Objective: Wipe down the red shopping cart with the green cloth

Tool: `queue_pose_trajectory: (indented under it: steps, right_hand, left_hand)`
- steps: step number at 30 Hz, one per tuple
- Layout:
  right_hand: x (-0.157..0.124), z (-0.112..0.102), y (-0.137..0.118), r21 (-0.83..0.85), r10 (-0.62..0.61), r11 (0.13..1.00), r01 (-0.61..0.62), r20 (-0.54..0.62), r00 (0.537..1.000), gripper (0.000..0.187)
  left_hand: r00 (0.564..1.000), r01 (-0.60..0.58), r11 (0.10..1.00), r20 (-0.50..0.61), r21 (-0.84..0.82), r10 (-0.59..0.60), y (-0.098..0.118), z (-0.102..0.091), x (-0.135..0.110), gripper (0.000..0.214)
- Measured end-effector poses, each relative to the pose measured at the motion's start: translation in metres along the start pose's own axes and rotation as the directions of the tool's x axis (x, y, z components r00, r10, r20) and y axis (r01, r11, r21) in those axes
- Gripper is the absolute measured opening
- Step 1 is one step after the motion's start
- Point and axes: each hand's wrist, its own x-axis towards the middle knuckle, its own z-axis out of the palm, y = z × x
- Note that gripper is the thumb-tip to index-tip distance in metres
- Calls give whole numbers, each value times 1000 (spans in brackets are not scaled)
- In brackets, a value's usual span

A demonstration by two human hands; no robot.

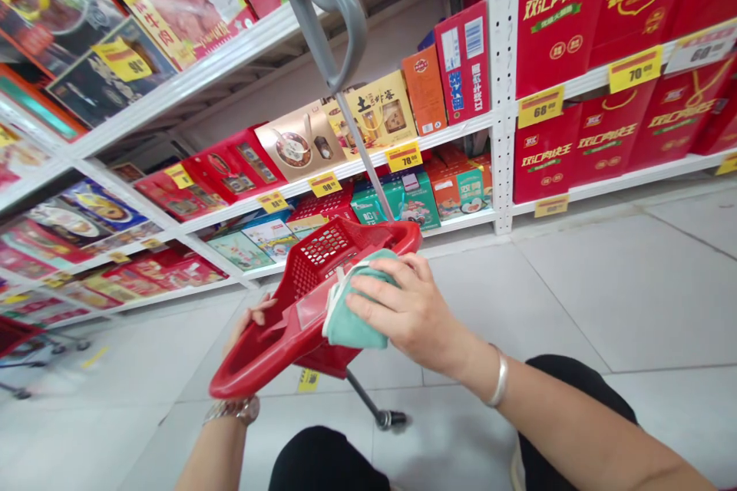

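While the right hand (411,311) presses a teal cloth (351,326) against the rim of a red basket (270,345), its grip is folded over the cloth, fingers spread on top. The basket is tilted above the tiled floor (576,307), in front of the person's knees. The left hand (249,324) is mostly hidden behind the basket, its grip closed on the far edge. A grey handle (328,15) rises from the basket towards shelves (345,169) of boxed goods.
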Motion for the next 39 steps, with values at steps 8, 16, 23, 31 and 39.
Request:
queue_pose_trajectory:
  steps: [8, 16, 23, 31, 39]
  right_hand:
    - [-16, 3, 67, -83, 244, 968, -238, 71, 967, 34]
    - [-24, 0, 96, -211, 428, 873, -440, -104, 898, 39]
    - [-3, 4, 17, 57, 121, 991, -118, -71, 990, 26]
    - [-3, 23, -41, 119, -192, 973, 197, -54, 980, 14]
    - [-11, 32, 6, -9, 14, 1000, -14, 32, 999, 20]
  left_hand:
    - [1000, -4, 1000, -23, 24, 5, 1, -7, -3, 46]
    - [996, 40, 998, -82, -40, -43, -10, -16, 8, 48]
    - [994, 25, 998, -102, -58, -31, -17, -16, 8, 42]
    - [996, 12, 999, -88, -52, -16, -19, -10, 2, 36]
    - [993, 35, 999, -109, -24, -37, -2, 4, -11, 33]
